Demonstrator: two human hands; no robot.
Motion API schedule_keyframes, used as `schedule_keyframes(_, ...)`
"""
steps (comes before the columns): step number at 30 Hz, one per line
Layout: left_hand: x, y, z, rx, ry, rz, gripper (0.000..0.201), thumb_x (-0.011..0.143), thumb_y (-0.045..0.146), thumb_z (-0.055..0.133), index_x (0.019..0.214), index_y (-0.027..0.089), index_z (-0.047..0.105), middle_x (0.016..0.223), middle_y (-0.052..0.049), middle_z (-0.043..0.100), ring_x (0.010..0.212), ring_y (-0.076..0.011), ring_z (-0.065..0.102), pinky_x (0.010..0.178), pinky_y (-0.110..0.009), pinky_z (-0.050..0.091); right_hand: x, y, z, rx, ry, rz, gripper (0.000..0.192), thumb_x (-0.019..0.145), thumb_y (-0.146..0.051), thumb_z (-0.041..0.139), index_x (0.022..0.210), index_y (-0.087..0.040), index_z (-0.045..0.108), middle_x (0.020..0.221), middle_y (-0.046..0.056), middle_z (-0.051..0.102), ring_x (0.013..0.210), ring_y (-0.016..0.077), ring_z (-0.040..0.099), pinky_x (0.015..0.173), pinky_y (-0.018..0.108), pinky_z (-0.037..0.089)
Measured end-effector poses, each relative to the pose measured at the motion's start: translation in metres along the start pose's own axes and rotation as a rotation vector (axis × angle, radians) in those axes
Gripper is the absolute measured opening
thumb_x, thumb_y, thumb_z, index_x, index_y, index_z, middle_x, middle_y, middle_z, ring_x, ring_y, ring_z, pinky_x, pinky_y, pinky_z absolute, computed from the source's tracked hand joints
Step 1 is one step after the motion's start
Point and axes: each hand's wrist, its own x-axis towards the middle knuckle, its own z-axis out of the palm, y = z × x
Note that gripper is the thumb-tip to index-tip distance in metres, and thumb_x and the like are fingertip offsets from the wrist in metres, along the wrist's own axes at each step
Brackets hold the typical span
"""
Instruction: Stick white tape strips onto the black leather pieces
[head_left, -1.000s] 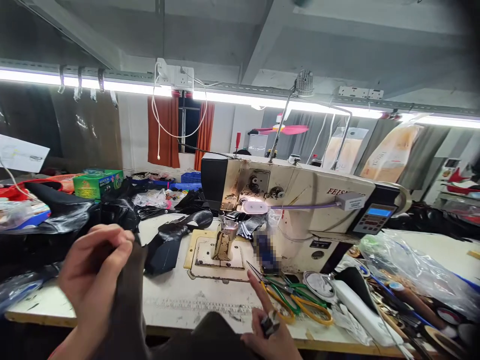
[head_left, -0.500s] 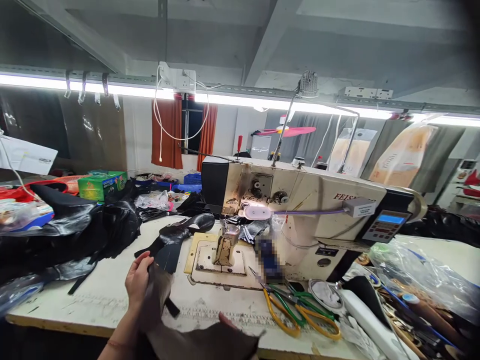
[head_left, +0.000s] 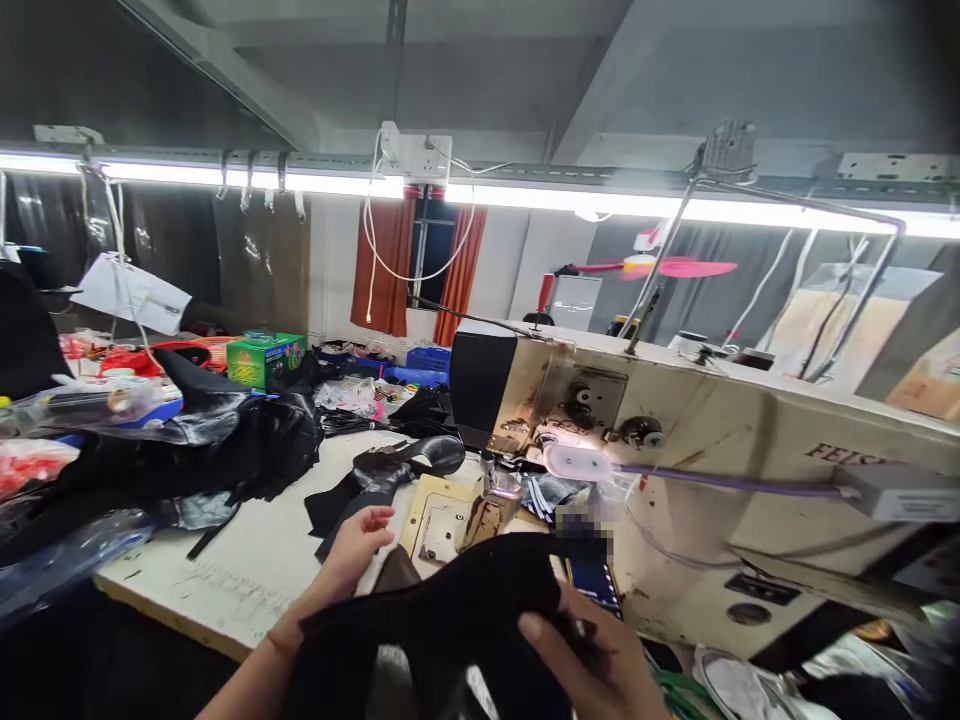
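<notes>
My right hand (head_left: pixel 600 650) grips the right edge of a wide black material piece (head_left: pixel 450 610), its thumb on the near face and its fingers partly hidden behind. The piece is raised over the table front and has light patches low down. My left hand (head_left: pixel 361 540) is just beyond the piece's left side, fingers loosely bent and apart, with nothing visible in them. Between that hand and the piece shows a brownish-grey flap (head_left: pixel 396 572). The sewing machine's post (head_left: pixel 491 510) stands behind the piece. Left of it on the table lie black cut pieces (head_left: pixel 367 475).
The sewing machine (head_left: pixel 712 500) fills the right side, with a lit lamp (head_left: pixel 577 462) on its head. A phone (head_left: pixel 592 580) lies by its base. Green-handled scissors (head_left: pixel 679 695) show at the lower right. Black material (head_left: pixel 247 450) is heaped left, near a green box (head_left: pixel 266 360).
My view has shifted closer and the machine sits further right. The right hand has come up into view with the black piece raised. The left hand has let go of the material.
</notes>
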Motion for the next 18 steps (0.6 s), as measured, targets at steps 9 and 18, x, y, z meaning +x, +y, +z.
schedule_keyframes(9,-0.05,0.146,-0.012,0.134,-1.111,-0.119,0.028,0.061,0.032,0.082,0.083,0.019,0.073,0.077,0.004,0.07,0.073,-0.0182,0.063,0.069,-0.027,0.051,0.038,-0.046,-0.001,-0.261,-0.24,-0.137,0.039,0.078,-0.05,0.068,0.057,-0.023,0.05,0.054,-0.005,0.039,0.055,0.0127,0.039,0.052,0.025,0.031)
schedule_keyframes(18,-0.052,0.115,-0.014,-0.175,-0.852,-0.586,0.043,0.055,0.039,0.089,0.089,0.019,0.072,0.086,-0.002,0.075,0.082,-0.021,0.069,0.075,-0.029,0.052,0.03,-0.02,0.001,0.008,-0.448,0.18,0.035,0.07,-0.055,0.07,0.066,-0.021,0.064,0.062,-0.004,0.048,0.062,0.0127,0.042,0.058,0.024,0.033)
